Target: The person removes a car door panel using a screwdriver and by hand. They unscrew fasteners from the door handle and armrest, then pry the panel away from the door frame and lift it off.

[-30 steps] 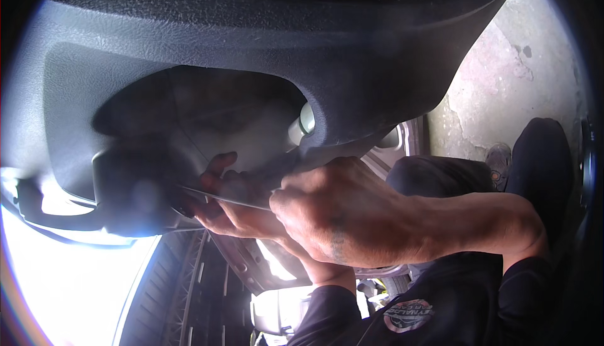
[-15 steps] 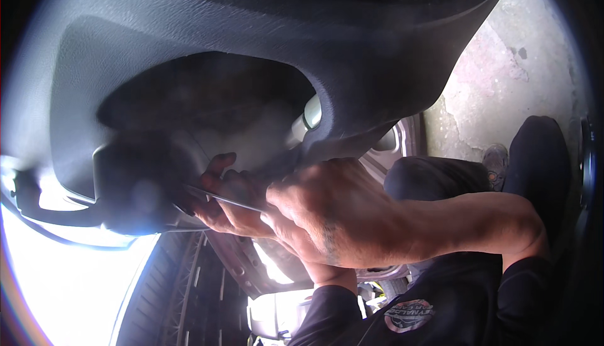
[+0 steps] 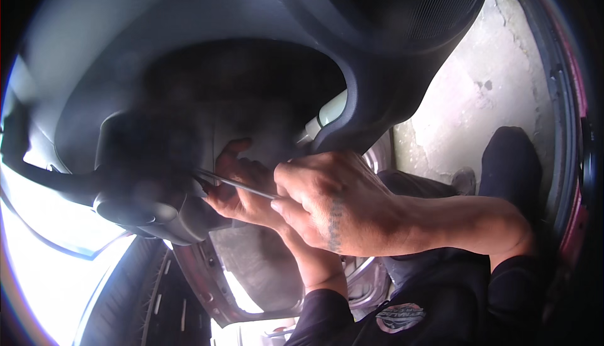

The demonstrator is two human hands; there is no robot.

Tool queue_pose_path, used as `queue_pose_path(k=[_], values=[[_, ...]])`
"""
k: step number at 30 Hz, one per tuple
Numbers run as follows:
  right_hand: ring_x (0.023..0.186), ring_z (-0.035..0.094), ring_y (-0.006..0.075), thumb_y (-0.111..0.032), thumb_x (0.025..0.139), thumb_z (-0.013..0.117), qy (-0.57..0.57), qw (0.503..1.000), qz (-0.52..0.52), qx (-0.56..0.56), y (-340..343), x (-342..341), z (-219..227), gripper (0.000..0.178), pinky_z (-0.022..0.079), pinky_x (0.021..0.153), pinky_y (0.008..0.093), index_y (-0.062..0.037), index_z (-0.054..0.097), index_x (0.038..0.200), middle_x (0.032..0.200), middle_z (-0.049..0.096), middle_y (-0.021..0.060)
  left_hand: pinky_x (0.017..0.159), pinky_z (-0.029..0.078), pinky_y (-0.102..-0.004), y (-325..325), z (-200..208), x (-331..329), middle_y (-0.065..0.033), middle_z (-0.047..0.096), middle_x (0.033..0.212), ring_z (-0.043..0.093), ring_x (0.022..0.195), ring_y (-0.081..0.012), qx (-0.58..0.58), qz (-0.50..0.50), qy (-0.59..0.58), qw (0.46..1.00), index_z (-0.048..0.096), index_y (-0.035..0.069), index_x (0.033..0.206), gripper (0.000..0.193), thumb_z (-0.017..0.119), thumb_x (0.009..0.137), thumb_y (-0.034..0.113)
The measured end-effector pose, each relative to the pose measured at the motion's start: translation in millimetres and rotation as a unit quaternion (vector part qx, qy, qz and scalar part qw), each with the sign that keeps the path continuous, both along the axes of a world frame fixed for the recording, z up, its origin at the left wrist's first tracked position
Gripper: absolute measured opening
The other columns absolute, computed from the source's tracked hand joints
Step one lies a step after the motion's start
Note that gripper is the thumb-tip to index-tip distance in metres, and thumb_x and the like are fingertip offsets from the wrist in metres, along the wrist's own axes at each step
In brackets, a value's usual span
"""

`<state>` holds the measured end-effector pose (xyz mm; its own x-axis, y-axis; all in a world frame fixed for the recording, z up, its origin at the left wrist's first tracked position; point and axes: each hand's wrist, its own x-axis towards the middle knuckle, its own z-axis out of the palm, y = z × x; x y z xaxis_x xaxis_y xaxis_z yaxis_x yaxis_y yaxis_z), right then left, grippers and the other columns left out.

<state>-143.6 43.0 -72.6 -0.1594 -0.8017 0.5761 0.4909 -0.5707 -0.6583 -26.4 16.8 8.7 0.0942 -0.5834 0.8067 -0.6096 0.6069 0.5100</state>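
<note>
Right hand (image 3: 336, 211) grips a metal rod (image 3: 236, 184), can't tell what left hand (image 3: 248, 204) has; dark panel (image 3: 214, 16) beside, blotchy grey floor (image 3: 465, 88) off right.

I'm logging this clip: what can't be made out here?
In the head view:
Metal rod: far tip, lost in dark shadow; near end, hidden inside the right hand.
Left hand: whatever its fingertips touch, too dark.
Dark grille: upper part, cut off by top edge.

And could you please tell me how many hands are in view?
2: the left hand, left of the picture's centre, and the right hand, just right of it, holding a metal rod.
</note>
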Motion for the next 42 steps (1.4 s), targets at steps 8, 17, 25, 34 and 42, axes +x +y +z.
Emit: queue_pose_path(k=[8, 17, 25, 34, 42], values=[[0.061, 0.068, 0.0314, -0.011, 0.094, 0.069, 0.048, 0.989, 0.125, 0.056, 2, -7, 8, 0.019, 0.049, 0.057, 0.0398, 0.0018, 0.059, 0.084, 0.064, 0.061, 0.0173, 0.057, 0.045, -0.0194, -6, -12, 3, -0.0113, 0.071, 0.084, 0.057, 0.062, -0.0053, -0.026, -0.056, 0.001, 0.998, 0.061, 0.003, 0.116, 0.017, 0.060, 0.099, 0.003], [0.057, 0.055, 0.0119, -0.019, 0.100, 0.060, 0.091, 0.987, 0.113, 0.075, 11, -23, 25, 0.029, 0.044, 0.056, 0.0325, 0.0043, 0.064, 0.083, 0.062, 0.059, 0.0098, 0.070, 0.055, -0.0273, -13, -16, 12, -0.0140, 0.072, 0.096, 0.070, 0.080, -0.0174, -0.030, -0.082, 0.048, 0.995, 0.057, -0.004, 0.121, 0.024, 0.054, 0.097, -0.009], [0.055, 0.063, 0.0090, -0.013, 0.096, 0.067, 0.153, 0.980, 0.072, 0.102, 14, -21, 39, 0.023, 0.048, 0.052, 0.0274, 0.0040, 0.066, 0.081, 0.062, 0.066, 0.0060, 0.061, 0.046, -0.0193, -11, -12, 11, -0.0081, 0.074, 0.086, 0.061, 0.067, -0.0047, -0.032, -0.075, 0.055, 0.995, 0.062, 0.000, 0.113, 0.011, 0.059, 0.102, 0.001], [0.055, 0.062, 0.0138, -0.018, 0.091, 0.070, 0.139, 0.981, 0.078, 0.111, 11, -29, 35, 0.022, 0.048, 0.056, 0.0314, 0.0027, 0.071, 0.084, 0.061, 0.066, 0.0095, 0.069, 0.048, -0.0209, -8, -7, 12, -0.0078, 0.075, 0.097, 0.062, 0.078, -0.0061, -0.053, -0.084, 0.050, 0.994, 0.064, -0.002, 0.115, 0.016, 0.056, 0.102, 0.001], [0.061, 0.063, 0.0077, -0.011, 0.093, 0.070, 0.157, 0.985, 0.014, 0.063, 3, -30, 35, 0.017, 0.048, 0.055, 0.0244, 0.0060, 0.073, 0.089, 0.066, 0.067, 0.0035, 0.066, 0.043, -0.0196, -7, -6, 10, -0.0017, 0.072, 0.093, 0.055, 0.073, -0.0038, -0.041, -0.078, 0.075, 0.993, 0.068, -0.004, 0.109, 0.015, 0.058, 0.099, -0.001]])
